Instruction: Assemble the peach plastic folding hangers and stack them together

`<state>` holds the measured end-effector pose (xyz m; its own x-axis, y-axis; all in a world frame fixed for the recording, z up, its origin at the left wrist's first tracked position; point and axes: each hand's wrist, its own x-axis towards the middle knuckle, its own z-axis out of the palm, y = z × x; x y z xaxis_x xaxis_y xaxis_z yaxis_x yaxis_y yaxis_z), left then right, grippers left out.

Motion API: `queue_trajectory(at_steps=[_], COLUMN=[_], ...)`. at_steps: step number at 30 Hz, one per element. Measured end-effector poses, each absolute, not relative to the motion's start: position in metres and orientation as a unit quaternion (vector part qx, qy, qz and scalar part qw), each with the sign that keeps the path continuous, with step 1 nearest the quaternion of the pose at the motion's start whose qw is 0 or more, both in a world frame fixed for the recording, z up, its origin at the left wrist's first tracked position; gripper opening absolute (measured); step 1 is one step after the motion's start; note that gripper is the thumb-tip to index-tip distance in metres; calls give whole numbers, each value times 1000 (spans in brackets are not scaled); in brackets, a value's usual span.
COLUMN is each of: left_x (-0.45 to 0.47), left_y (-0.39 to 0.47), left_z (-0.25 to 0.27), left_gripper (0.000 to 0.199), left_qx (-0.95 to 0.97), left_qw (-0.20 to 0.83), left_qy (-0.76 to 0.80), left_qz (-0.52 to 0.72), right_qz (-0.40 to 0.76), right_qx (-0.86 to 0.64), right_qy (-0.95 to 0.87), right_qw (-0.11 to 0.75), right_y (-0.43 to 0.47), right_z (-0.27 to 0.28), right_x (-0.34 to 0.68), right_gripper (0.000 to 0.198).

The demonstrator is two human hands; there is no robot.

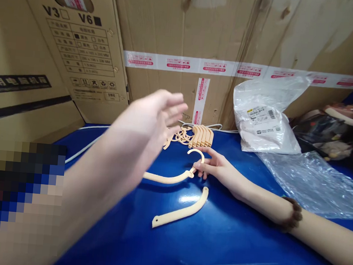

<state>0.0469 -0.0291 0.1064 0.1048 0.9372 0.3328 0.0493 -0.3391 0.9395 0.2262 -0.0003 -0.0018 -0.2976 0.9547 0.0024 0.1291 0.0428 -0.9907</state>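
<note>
hook (203, 156) in right hand (221, 170), curved bar (168, 179) part-hidden behind left hand (152, 126)

Apparent small workshop or packing station: printed cardboard carton (87, 54) and taped cardboard wall (185, 34) border a blue tabletop (232, 236) bearing a labelled plastic bag (265, 124) and matching beige pieces (202, 135).
</note>
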Motion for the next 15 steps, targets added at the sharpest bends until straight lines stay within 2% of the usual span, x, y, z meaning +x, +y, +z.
queue_trajectory(at_steps=[3, 6, 10, 15], left_x=[44, 49, 48, 36], left_y=[12, 46, 59, 27], left_z=[115, 103, 64, 27], left_gripper=[30, 24, 34, 44], left_qx=[664, 783, 814, 832], left_qw=[374, 281, 258, 285], left_qy=[399, 450, 466, 449], left_qz=[510, 324, 233, 157], right_qz=[546, 547, 549, 551], right_qx=[-454, -455, -453, -446], right_qy=[-584, -579, -576, -577], right_qw=[394, 398, 402, 406], right_y=[-2, -1, 0, 0], right_z=[1, 2, 1, -1], right_x=[225, 225, 226, 227], right_gripper=[53, 52, 51, 53])
